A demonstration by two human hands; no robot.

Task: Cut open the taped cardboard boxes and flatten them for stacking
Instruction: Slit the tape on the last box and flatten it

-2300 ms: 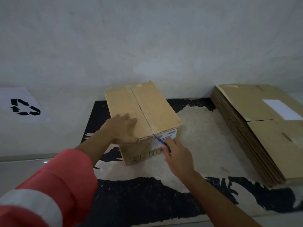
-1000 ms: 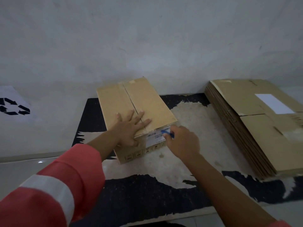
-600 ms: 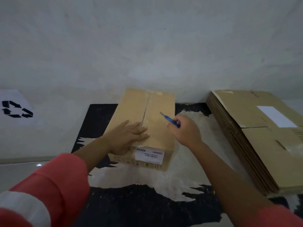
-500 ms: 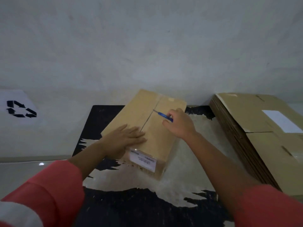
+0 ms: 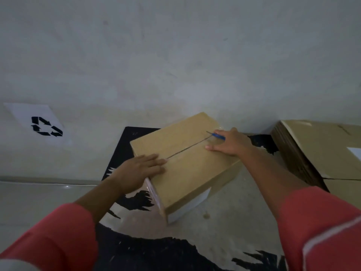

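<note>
A closed brown cardboard box (image 5: 187,169) lies at an angle on a worn black mat (image 5: 125,145), its taped centre seam running from near left to far right. My left hand (image 5: 140,171) lies flat on the box's near left corner, fingers straight, at the seam's near end. My right hand (image 5: 230,143) rests at the far right end of the top and holds a small blue-handled cutter (image 5: 216,135), whose blade points left over the seam's far end.
A stack of flattened cardboard boxes (image 5: 320,153) lies on the floor to the right, close to the box. A white sheet with a black recycling symbol (image 5: 45,126) is on the wall at left. The wall stands just behind the box.
The box has been turned clockwise under my left hand, so its labelled end now faces near right. My right hand has moved with the cutter from the near end to the seam's far end.
</note>
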